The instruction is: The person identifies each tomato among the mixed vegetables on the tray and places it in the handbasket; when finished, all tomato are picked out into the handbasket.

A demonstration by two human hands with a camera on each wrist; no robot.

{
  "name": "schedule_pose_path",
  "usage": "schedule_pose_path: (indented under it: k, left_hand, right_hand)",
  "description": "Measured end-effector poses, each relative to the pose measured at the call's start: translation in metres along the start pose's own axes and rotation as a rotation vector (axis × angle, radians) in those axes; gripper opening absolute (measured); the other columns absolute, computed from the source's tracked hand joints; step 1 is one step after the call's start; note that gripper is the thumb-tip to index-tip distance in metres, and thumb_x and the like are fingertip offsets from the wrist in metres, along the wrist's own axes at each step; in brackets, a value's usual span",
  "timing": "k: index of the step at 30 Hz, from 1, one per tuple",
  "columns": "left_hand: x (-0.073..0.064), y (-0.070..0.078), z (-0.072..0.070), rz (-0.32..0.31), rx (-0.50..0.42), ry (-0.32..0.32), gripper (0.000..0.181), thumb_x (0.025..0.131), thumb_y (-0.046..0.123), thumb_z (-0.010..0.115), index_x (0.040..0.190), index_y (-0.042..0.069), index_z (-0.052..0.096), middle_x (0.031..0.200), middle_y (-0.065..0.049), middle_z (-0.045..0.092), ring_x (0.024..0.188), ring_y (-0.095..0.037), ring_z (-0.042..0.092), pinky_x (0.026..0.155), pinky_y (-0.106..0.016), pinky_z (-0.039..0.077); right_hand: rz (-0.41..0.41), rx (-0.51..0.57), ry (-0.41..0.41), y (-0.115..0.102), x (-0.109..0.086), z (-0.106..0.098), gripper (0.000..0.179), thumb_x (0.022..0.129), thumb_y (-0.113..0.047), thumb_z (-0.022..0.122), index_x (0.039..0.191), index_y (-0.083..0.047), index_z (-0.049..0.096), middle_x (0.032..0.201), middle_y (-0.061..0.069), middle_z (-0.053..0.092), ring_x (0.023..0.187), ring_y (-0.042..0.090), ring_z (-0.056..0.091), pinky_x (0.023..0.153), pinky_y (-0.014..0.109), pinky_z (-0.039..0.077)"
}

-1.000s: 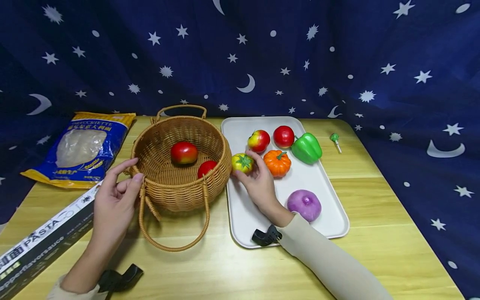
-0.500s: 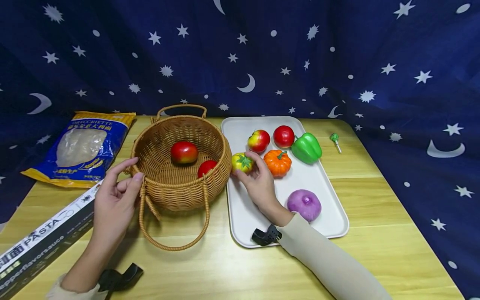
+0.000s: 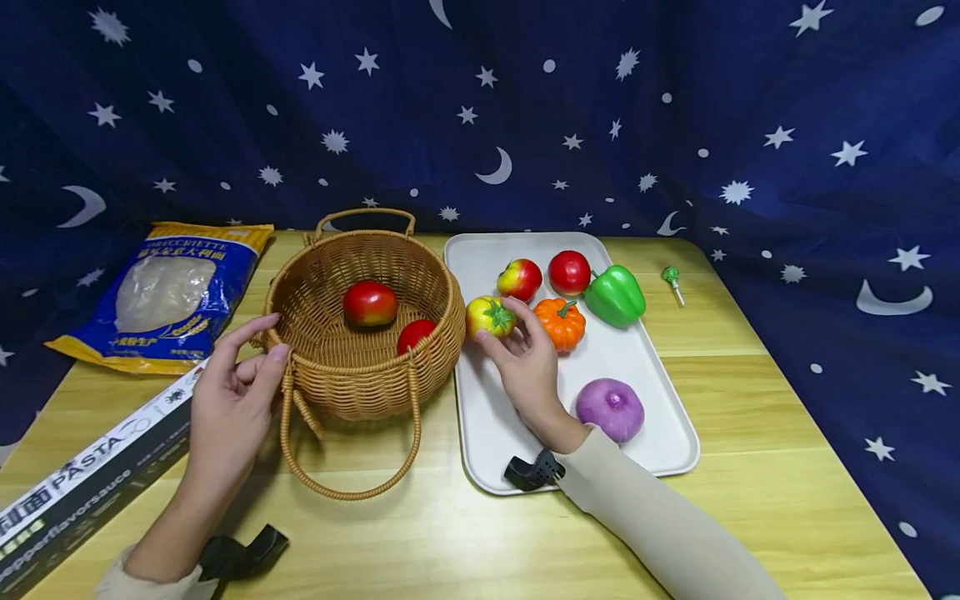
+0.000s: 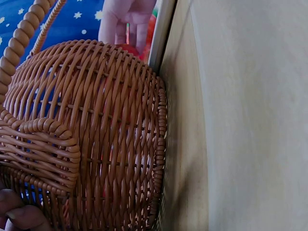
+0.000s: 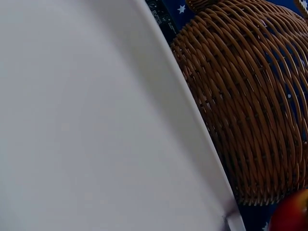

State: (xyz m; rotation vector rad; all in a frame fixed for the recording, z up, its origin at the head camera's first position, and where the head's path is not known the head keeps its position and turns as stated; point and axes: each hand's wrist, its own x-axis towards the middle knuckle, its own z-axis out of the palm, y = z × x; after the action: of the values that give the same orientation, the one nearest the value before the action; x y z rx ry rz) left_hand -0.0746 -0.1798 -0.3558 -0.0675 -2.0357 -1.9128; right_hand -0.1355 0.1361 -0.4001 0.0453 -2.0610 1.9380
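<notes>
In the head view my left hand (image 3: 234, 408) holds the rim of the wicker basket (image 3: 367, 390) at its left side, thumb and forefinger on the rim. Its fingertips (image 4: 26, 217) show at the basket's side in the left wrist view. My right hand (image 3: 531, 375) grips a yellow toy tomato (image 3: 487, 317) with a green star-shaped leaf, above the white tray's left part and close to the basket's right side. Inside the basket lie a dark red oval fruit (image 3: 370, 303) and a red round one (image 3: 415, 335), partly hidden by the rim.
The white tray (image 3: 495, 454) bears a red-yellow fruit (image 3: 521, 278), a red fruit (image 3: 569, 272), a green pepper (image 3: 615, 296), an orange pumpkin (image 3: 562, 325) and a purple onion (image 3: 611, 410). A pasta bag (image 3: 165, 292), a pasta box (image 3: 90, 483) and a small broccoli pick (image 3: 672, 279) lie around.
My right hand has shifted slightly up and away with the tomato, which now shows more of its side. The left hand and basket stay put.
</notes>
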Motion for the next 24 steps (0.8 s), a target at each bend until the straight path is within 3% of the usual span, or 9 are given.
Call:
schedule_pose_path:
  k: [5,12,18,24]
  left_hand:
    - [0.0,0.0,0.0,-0.002,-0.005,-0.002,0.04,0.103,0.012,0.061,0.142,0.006,0.057,0.053,0.0,0.037,0.04,-0.012,0.027,0.038,-0.034,0.017]
    - [0.0,0.0,0.0,0.004,0.007,-0.005,0.04,0.104,0.011,0.061,0.143,0.006,0.056,0.053,0.0,0.036,0.04,-0.012,0.026,0.037,-0.034,0.017]
    - [0.0,0.0,-0.001,0.002,-0.011,-0.005,0.04,0.103,0.011,0.061,0.142,0.006,0.056,0.053,0.0,0.036,0.04,-0.012,0.026,0.037,-0.034,0.016]
    - [0.0,0.0,0.0,-0.001,-0.011,-0.002,0.04,0.103,0.011,0.061,0.142,0.006,0.057,0.053,0.0,0.036,0.04,-0.012,0.026,0.037,-0.034,0.016]
  right_hand:
    - [-0.048,0.033,0.035,-0.002,-0.001,-0.001,0.053,0.085,-0.003,0.084,0.134,-0.009,0.064,0.141,0.001,0.055,0.126,0.02,0.057,0.1,0.034,0.05]
    - [-0.075,0.048,0.066,-0.015,-0.005,0.002,0.056,0.084,0.002,0.083,0.136,0.0,0.061,0.15,0.017,0.048,0.134,0.022,0.049,0.105,0.042,0.047]
    - [-0.117,0.031,0.071,-0.044,-0.012,0.005,0.054,0.086,0.004,0.08,0.136,0.003,0.06,0.149,0.014,0.049,0.136,0.021,0.049,0.105,0.041,0.046]
    - [-0.156,0.046,0.081,-0.054,-0.009,0.005,0.054,0.085,0.007,0.08,0.134,0.007,0.059,0.146,0.015,0.052,0.135,0.019,0.05,0.104,0.042,0.047]
